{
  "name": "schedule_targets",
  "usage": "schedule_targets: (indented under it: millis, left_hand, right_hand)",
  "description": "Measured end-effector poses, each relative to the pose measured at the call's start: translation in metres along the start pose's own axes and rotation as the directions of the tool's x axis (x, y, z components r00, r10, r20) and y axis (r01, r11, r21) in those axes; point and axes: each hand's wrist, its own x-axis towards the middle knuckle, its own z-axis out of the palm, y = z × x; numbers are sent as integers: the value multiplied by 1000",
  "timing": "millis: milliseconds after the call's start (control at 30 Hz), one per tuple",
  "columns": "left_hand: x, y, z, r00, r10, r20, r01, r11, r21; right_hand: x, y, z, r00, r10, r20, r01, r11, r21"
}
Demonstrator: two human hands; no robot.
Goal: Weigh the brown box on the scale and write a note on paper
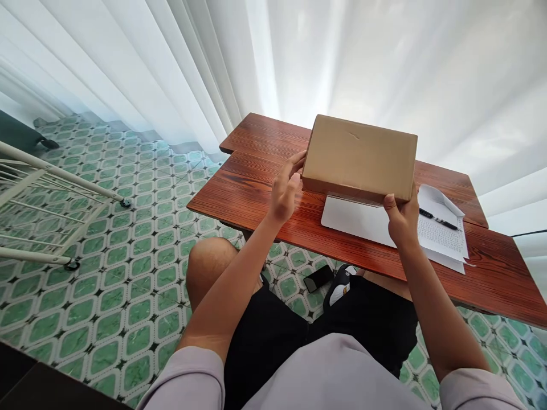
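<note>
1. The left hand point(285, 191) grips the left short end of a flat cardboard box point(359, 156), fingers curled onto its edge.
2. The right hand point(401, 219) clasps the box's near right corner, thumb on the front edge and fingers hidden underneath.
3. The box is plain brown, closed, and rectangular. Its long axis runs left to right across the view, slightly angled so the right end sits a little lower in the picture. Its broad top face tilts toward the camera.
4. The box is held just above a reddish wooden table point(252, 188), over a white flat sheet or lid point(356, 219) lying beneath its near edge.
5. To the right, printed papers point(442, 236) lie on the table with a black pen point(438, 219) resting on them.
6. Below the table, a green patterned tile floor point(128, 267) shows, with a dark phone point(318, 278) lying on it near the person's knees.
7. White curtains point(342, 51) hang behind the table.
</note>
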Motion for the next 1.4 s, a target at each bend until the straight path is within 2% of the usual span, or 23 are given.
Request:
schedule_targets:
  millis: [333,533,733,1100,1400]
  left_hand:
    - [-4,5,28,972,-51,231,80,990,-119]
    - [-7,3,42,943,-96,320,157,973,-171]
    - [-10,-3,52,930,-125,345,200,960,-193]
    - [-13,-11,60,912,-163,376,242,955,-172]
    - [-12,-11,60,923,-167,346,223,967,-127]
  right_hand:
    - [-10,16,-43,993,42,-108,-45,999,-26]
    - [-19,25,-63,989,53,-142,-55,998,-14]
    - [-26,36,-75,982,101,-162,-106,994,-19]
    - [-33,49,-89,980,119,-159,-133,987,-85]
    - [-34,56,-91,985,116,-131,-130,986,-107]
